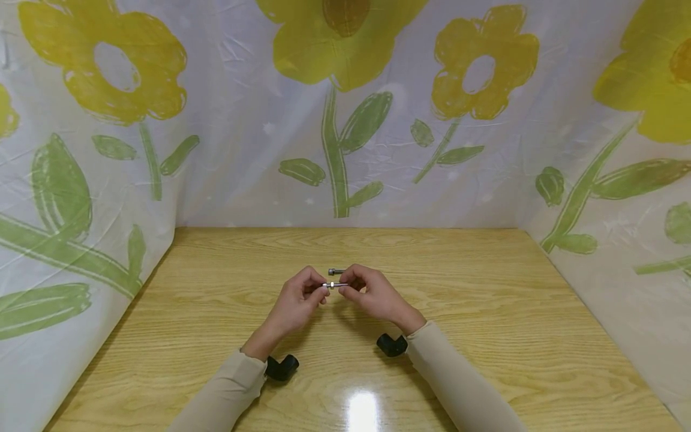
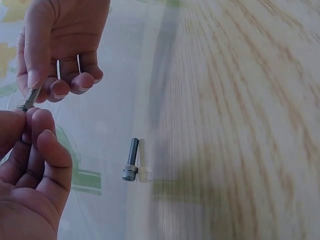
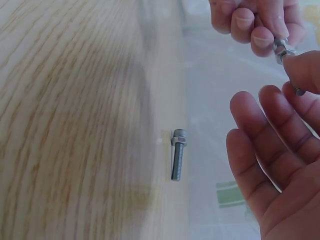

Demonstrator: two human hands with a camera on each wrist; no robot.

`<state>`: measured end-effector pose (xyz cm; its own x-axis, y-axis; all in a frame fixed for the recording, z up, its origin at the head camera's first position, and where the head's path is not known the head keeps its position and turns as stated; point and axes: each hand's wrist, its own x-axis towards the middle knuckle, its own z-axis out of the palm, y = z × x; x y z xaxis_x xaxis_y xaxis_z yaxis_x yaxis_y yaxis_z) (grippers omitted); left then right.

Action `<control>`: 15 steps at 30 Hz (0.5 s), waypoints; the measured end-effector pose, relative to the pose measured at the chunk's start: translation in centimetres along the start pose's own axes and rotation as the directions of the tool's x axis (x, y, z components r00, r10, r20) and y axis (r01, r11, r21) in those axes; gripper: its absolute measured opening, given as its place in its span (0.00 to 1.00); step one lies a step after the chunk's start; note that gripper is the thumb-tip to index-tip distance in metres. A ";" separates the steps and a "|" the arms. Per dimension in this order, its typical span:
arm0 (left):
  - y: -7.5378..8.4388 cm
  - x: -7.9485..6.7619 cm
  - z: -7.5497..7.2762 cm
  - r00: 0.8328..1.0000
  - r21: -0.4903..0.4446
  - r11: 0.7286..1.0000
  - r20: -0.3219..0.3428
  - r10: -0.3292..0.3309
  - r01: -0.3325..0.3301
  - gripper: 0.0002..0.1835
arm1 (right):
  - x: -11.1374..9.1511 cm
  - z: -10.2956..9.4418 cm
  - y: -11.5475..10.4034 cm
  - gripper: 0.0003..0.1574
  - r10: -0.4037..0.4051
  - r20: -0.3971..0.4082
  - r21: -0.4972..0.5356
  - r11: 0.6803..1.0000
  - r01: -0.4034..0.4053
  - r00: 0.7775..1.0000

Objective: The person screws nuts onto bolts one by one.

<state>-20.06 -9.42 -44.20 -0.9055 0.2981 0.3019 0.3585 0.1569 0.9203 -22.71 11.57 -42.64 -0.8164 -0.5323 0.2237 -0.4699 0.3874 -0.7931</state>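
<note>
Between my two hands, close over the wooden table, a metal bolt lies roughly level with a hex nut on its shank. My left hand pinches the head end between thumb and index finger. From the other side, my right hand pinches the threaded shank, whose tip pokes out past the thumb in the right wrist view. The other right fingers are loosely extended. Just beyond the hands, a second bolt lies on the table, a nut on it close under its head.
The wooden table reaches back to a flower-printed cloth hanging behind and along both sides. Black angled pieces sit at the left wrist and the right wrist. A bright reflection shows on the near tabletop.
</note>
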 end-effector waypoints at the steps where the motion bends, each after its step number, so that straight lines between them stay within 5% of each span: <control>1: 0.0 0.0 0.0 1.000 0.000 1.000 0.003 -0.002 0.002 0.05 | 0.0 0.0 0.0 0.06 -0.002 -0.002 0.000 1.000 0.002 1.000; 15: 0.8 0.0 0.0 0.999 0.042 0.998 0.016 -0.037 0.037 0.04 | 0.0 0.1 0.2 0.03 -0.054 -0.021 -0.034 0.998 0.053 0.998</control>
<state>-19.76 -9.29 -43.51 -0.9146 0.3066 0.2635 0.3344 0.2075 0.9193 -22.75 11.62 -42.84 -0.7970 -0.5364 0.2777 -0.5234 0.3838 -0.7608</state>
